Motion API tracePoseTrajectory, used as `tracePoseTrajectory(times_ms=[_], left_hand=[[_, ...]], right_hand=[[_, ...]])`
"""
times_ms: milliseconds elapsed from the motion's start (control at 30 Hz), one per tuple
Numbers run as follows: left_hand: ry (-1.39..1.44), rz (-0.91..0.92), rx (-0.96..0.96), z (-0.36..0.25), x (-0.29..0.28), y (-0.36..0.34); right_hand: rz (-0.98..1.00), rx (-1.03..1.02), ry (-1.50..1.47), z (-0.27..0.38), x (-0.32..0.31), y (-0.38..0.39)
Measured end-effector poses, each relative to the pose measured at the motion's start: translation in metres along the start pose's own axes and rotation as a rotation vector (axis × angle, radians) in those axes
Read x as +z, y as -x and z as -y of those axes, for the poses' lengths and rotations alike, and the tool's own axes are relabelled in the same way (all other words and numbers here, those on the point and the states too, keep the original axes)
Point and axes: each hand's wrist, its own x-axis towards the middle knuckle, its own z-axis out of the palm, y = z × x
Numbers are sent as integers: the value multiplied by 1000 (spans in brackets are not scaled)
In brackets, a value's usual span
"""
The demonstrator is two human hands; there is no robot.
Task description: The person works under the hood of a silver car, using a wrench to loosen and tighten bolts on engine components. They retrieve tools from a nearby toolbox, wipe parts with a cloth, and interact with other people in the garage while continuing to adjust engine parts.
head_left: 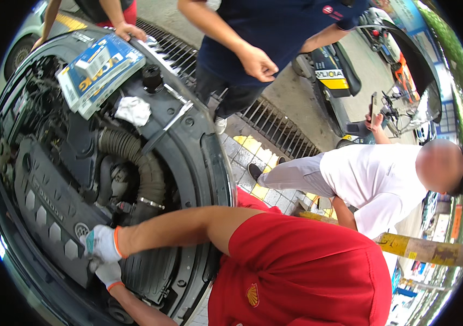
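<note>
- Engine cover [57, 209] sits in the open front of the car [201, 157], both gloved hands at its edge.
- Blue-and-white box [120, 57] rests farther up.
- Right hand [102, 243] touches the cover; I cannot tell whether its fingers grip.
- Left hand [107, 273] lies just below, fingers' hold unclear.
- Crumpled white wad [133, 111], corrugated intake hose [150, 168], socket wrench [176, 116].
- White-shirted co-worker [367, 179] stands rightmost.

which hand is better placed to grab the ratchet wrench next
Probably the right hand: it shows closer to the ratchet wrench, while the right forearm crosses between that tool and the left hand. Both gloved hands are at the engine cover, so neither is plainly free.
</note>
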Motion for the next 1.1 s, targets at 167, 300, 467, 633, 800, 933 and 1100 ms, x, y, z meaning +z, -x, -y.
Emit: tracePoseTrajectory(times_ms=[167, 300, 467, 633, 800, 933, 1100], left_hand=[[129, -107, 27, -5, -23, 4], [741, -158, -167, 5, -3, 6], [949, -50, -207, 9, 18, -8], [2549, 193, 283, 49, 94, -3], [2347, -14, -581, -20, -25, -9], [2466, 500, 852, 12, -7, -12], [2490, 270, 29, 11, 0, -8]], right_hand=[[135, 401, -40, 26, -19, -3], [220, 213, -83, 22, -11, -5], [375, 86, -510, 4, -43, 19], [338, 323, -1221, 17, -47, 40], [100, 320, -1201, -15, 3, 39], [287, 546, -1299, 4, -26, 24], [507, 736, -1029, 3, -45, -7]])
